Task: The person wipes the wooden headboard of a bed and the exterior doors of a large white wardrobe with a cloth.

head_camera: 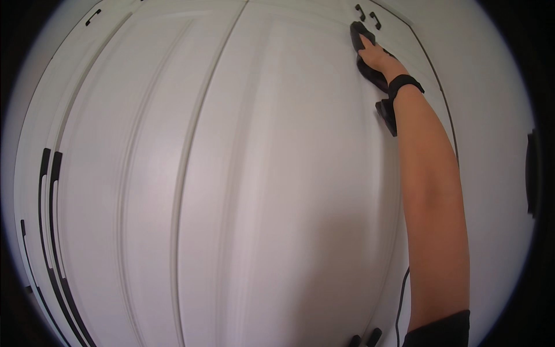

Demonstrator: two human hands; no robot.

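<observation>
My right hand (373, 54), at the end of a raised arm, presses a dark cloth (366, 71) against the upper right part of a white panelled wardrobe door (303, 130). A black band (403, 82) is around the wrist. Part of the cloth lies under the palm. Another dark piece (386, 116), perhaps the cloth's lower end, shows below the band. Two small black handles (368, 17) sit just above the hand. My left hand is out of view.
Long black handles (56, 208) run down the wardrobe doors at the left. A small black handle (93, 17) is at the upper left. A dark cable (401, 299) hangs beside my forearm, near two black handle ends (364, 338). A pale wall (490, 173) stands at the right.
</observation>
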